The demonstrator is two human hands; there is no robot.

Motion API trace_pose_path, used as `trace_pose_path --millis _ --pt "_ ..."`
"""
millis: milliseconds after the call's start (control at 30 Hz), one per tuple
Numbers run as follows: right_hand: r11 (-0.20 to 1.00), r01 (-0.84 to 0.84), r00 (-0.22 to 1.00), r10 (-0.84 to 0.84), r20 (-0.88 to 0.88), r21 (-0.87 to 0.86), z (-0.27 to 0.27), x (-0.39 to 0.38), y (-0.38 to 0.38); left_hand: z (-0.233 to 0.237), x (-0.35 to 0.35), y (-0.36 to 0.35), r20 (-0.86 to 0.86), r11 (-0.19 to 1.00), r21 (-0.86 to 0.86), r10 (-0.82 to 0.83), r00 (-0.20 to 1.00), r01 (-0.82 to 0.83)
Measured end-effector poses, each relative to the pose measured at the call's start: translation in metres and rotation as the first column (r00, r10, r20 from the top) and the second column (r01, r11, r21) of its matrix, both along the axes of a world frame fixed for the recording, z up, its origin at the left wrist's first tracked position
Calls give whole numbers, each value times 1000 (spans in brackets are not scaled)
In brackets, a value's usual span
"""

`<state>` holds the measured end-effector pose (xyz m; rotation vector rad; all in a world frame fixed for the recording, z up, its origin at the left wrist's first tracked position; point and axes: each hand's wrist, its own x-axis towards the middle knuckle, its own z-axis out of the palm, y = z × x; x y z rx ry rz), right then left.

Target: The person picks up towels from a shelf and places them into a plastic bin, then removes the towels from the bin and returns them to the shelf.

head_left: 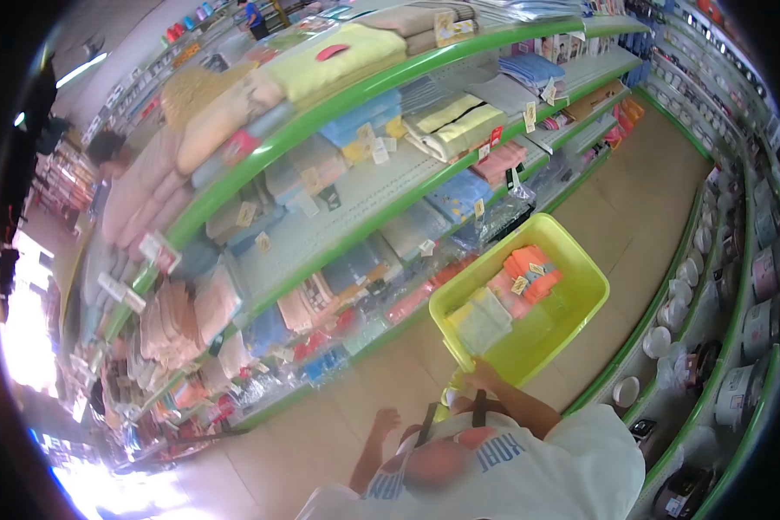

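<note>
My right hand is closed on the near rim of a yellow-green plastic tub. Inside the tub lie an orange folded towel with price tags, a pink folded towel and a pale yellow-and-white packaged item. Lower down and to the left, my left hand hangs in front of my white shirt. It holds nothing, and its fingers look loosely bent and apart, though small and slightly blurred.
Green-edged shelves with tagged, folded towels run along the left. Another shelf unit with bowls and boxed pots borders the tiled aisle on the right. A person in blue stands far back.
</note>
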<state>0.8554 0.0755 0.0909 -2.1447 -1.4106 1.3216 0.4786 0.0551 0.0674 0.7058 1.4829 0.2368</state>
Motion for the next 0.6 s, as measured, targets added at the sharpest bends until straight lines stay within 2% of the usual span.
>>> trace_pose_path --millis 67,167,267,333,367,400,467,500,567,600 --pt "999 38 999 -38 -15 -3 12 -1 0 1 17 -5 75 994 105 0 997 -8" --pt "997 4 996 -11 -94 -81 38 8 -9 -7 32 -32 121 995 103 -4 993 -8" --pt "990 -67 995 75 -59 126 18 26 -52 -37 20 -65 123 956 21 -292 949 292" --pt "979 27 980 15 -200 204 35 42 -83 -26 28 -70 -89 818 -40 -575 814 574" --pt "968 83 961 -15 -276 236 45 50 -101 -17 31 -75 -189 717 -97 -694 694 691" --pt "975 149 944 -90 -318 165 51 60 -121 -7 36 -82 -451 559 144 -698 557 817" --pt "964 266 888 -240 -392 13 55 87 -162 7 46 -80 -464 621 332 -548 696 710" --pt "978 206 937 -205 -282 -25 57 103 -180 11 54 -77 -451 636 424 -469 759 645" --pt "987 99 993 -106 -51 -125 58 147 -213 41 79 -61 -455 512 568 -457 764 644" --pt "961 247 967 -253 -37 -127 55 169 -225 59 101 -46 -453 442 637 -448 771 631"
